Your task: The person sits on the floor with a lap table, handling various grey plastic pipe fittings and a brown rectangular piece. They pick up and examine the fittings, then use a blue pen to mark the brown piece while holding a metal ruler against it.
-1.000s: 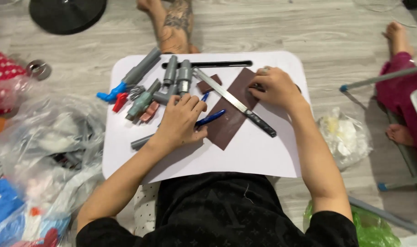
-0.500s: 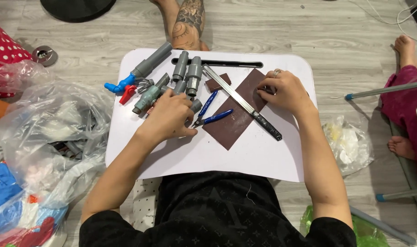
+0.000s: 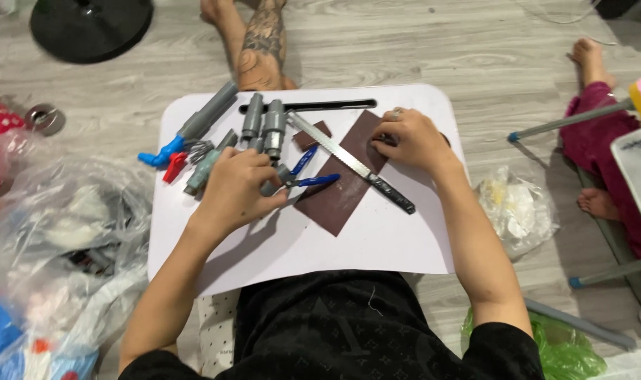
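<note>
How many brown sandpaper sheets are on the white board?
2: a large sheet at the centre, under the saw and right hand; a small piece left of the blade. Others may be hidden.

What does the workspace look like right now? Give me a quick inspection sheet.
Surface: white lap table on a grey wood-look floor.
Job's things: blue-handled pliers, brown sanding sheet, saw blade lying across the sheet.
Clutter: grey pipe fittings, red and blue pieces at the table's left.
Grippers: left hand on the pliers; right hand pressing the sheet's upper corner.
Cables: nothing seen.
Surroundings: plastic bags on the left, other people's legs nearby.
</note>
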